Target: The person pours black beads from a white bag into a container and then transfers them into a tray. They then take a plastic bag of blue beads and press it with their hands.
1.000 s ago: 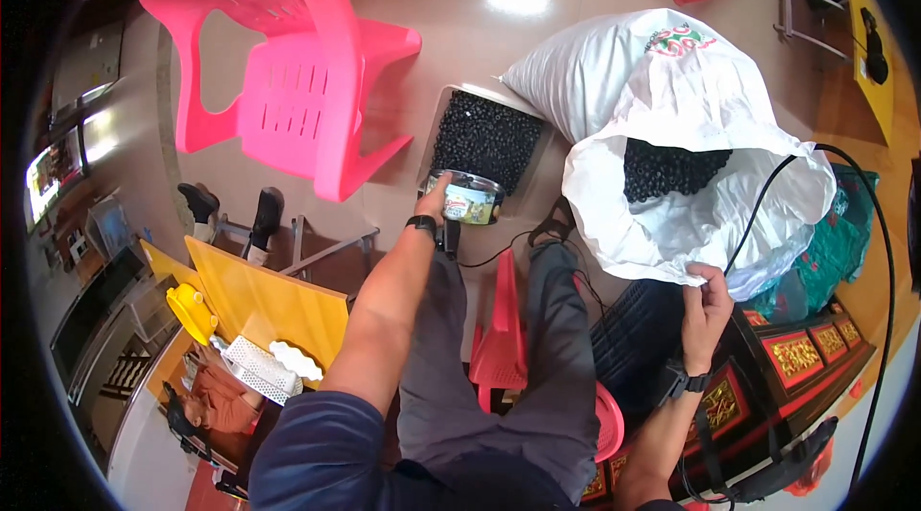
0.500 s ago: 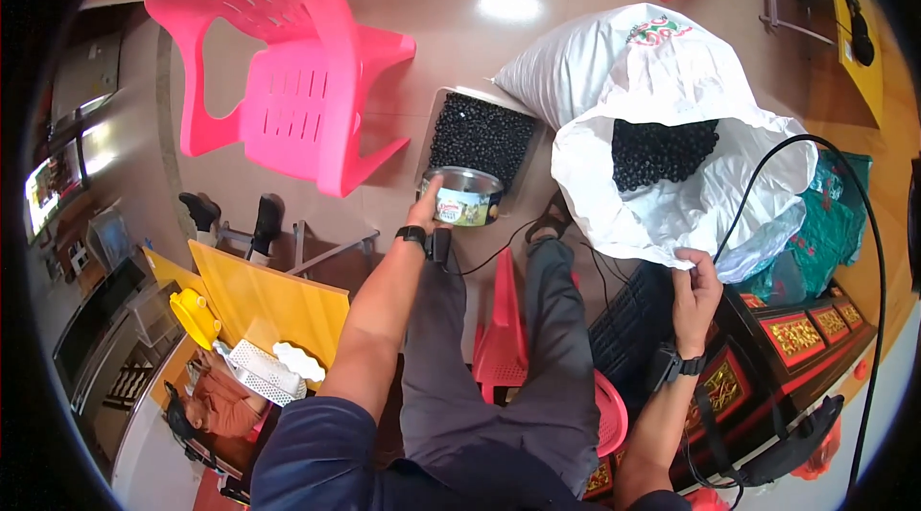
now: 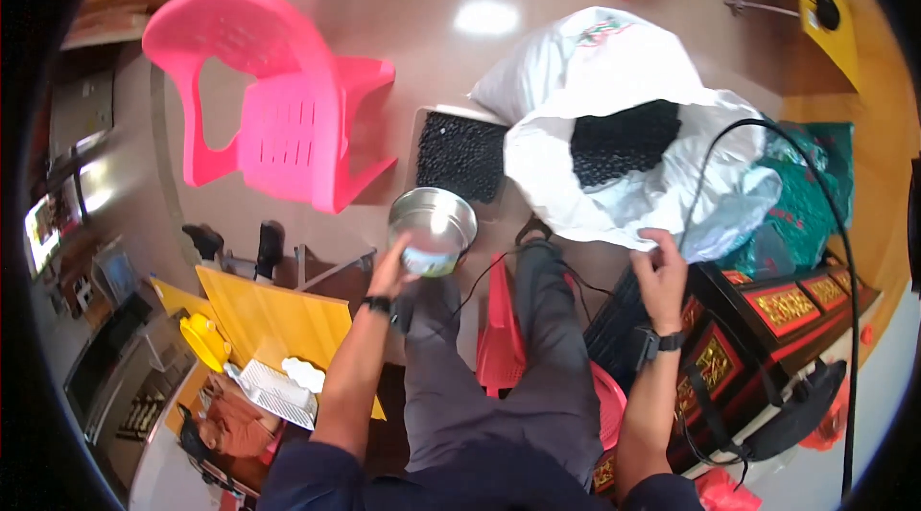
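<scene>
Head view: the left hand (image 3: pixel 395 266) has its grip closed on the rim of a steel bowl (image 3: pixel 432 229), holding it above the knees, just in front of a flat tray (image 3: pixel 462 157) of small black pieces on the floor. The right hand (image 3: pixel 660 273) pinches the lower edge of a white sack (image 3: pixel 652 190); the sack stands open beside the tray and shows the same black pieces inside. A second, closed sack (image 3: pixel 585 55) lies behind it. A pink chair (image 3: pixel 288 122) stands to the left of the tray. A black cable (image 3: pixel 767 185) arcs over the open sack. A yellow worktop (image 3: pixel 278 324) lies at lower left.
</scene>
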The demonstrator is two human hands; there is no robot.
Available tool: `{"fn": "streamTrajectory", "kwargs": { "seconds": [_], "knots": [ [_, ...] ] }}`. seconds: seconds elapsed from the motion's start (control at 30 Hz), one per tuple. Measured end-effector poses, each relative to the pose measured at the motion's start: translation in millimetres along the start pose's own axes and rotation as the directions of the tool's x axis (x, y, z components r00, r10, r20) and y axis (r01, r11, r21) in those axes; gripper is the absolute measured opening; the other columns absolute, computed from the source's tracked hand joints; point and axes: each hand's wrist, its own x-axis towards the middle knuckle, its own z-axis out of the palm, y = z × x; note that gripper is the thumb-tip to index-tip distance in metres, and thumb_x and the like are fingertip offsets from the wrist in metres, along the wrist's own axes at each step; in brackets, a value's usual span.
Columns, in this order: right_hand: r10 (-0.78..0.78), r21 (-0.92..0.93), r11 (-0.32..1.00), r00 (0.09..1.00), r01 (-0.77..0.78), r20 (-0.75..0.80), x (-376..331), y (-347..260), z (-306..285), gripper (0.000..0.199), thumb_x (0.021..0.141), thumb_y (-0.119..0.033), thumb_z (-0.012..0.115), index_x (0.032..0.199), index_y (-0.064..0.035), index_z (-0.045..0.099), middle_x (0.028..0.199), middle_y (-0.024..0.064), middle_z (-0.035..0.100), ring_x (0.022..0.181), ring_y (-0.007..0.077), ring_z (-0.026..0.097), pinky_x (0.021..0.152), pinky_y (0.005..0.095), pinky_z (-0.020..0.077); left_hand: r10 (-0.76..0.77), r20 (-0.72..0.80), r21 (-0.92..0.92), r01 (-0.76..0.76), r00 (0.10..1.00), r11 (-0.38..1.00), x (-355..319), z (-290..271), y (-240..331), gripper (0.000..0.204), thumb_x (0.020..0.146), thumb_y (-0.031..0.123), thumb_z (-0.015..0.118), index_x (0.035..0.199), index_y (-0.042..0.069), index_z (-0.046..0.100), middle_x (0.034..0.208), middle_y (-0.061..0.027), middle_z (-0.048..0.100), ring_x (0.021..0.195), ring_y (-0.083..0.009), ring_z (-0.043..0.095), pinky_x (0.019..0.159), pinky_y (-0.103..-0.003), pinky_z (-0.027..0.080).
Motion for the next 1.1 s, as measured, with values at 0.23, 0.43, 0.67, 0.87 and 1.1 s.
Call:
{"fn": "streamTrajectory", "kwargs": {
  "seconds": [0.23, 0.43, 0.67, 0.87, 1.1],
  "knots": [
    [0.123, 0.290, 0.955, 0.974, -0.063, -0.192, 0, 11, -3, 0.023, 0.095, -0.020, 0.056, 0.096, -0.0005, 0.066, 0.075, -0.0021, 0.057, 0.069, 0.0064, 0.048, 0.064, 0.0229, 0.0391, 0.432, 0.484, 0.240, -0.591, 0.760, 0.770, -245, 64, 130, 0.099, 0.069, 0.045, 0.081, 0.141, -0.004, 0.035, 0.132, -0.0112, 0.052, 0.122, -0.0217, 0.051, 0.106, -0.035, 0.037],
    [0.162, 0.314, 0.950, 0.852, 0.002, -0.498, -3, 2, 26, 0.014, 0.082, -0.010, 0.065, 0.088, -0.0043, 0.054, 0.061, -0.0053, 0.035, 0.055, 0.0069, 0.036, 0.050, 0.0248, 0.0300, 0.524, 0.694, 0.421, -0.869, 0.493, 0.260, -267, 267, 208, 0.090, 0.061, 0.032, 0.085, 0.130, -0.004, 0.041, 0.116, -0.0147, 0.061, 0.107, -0.0210, 0.060, 0.091, -0.035, 0.048],
    [0.375, 0.671, 0.738, 0.781, 0.073, -0.498, -4, 39, 44, 0.041, 0.079, 0.002, 0.067, 0.111, -0.0029, 0.043, 0.097, 0.0052, 0.054, 0.082, 0.0115, 0.052, 0.069, 0.0251, 0.0434, 0.426, 0.834, 0.550, -0.586, 0.351, -0.594, -148, 409, 162, 0.065, 0.062, 0.031, 0.081, 0.109, 0.002, 0.046, 0.092, -0.0210, 0.063, 0.077, -0.0365, 0.067, 0.067, -0.045, 0.055],
    [0.187, 0.552, 0.834, 0.942, -0.003, -0.278, 10, 39, 46, 0.049, 0.081, -0.010, 0.071, 0.121, 0.0023, 0.045, 0.106, 0.0143, 0.065, 0.097, 0.0214, 0.062, 0.086, 0.0335, 0.0472, 0.407, 0.913, 0.372, -0.500, 0.042, -0.782, -56, 444, 206, 0.038, 0.077, 0.009, 0.061, 0.111, 0.002, 0.046, 0.099, -0.0199, 0.059, 0.086, -0.0347, 0.065, 0.069, -0.045, 0.054],
    [0.222, 0.656, 0.754, 0.951, -0.026, -0.217, 3, 30, 14, 0.027, 0.084, -0.009, 0.064, 0.107, 0.0043, 0.061, 0.093, 0.0052, 0.067, 0.082, 0.0162, 0.062, 0.073, 0.0309, 0.0483, 0.375, 0.881, 0.472, -0.506, 0.287, -0.722, -1, 450, 176, 0.035, 0.083, 0.006, 0.054, 0.116, 0.001, 0.045, 0.104, -0.0236, 0.058, 0.098, -0.0362, 0.064, 0.077, -0.045, 0.052]
  ]
}}
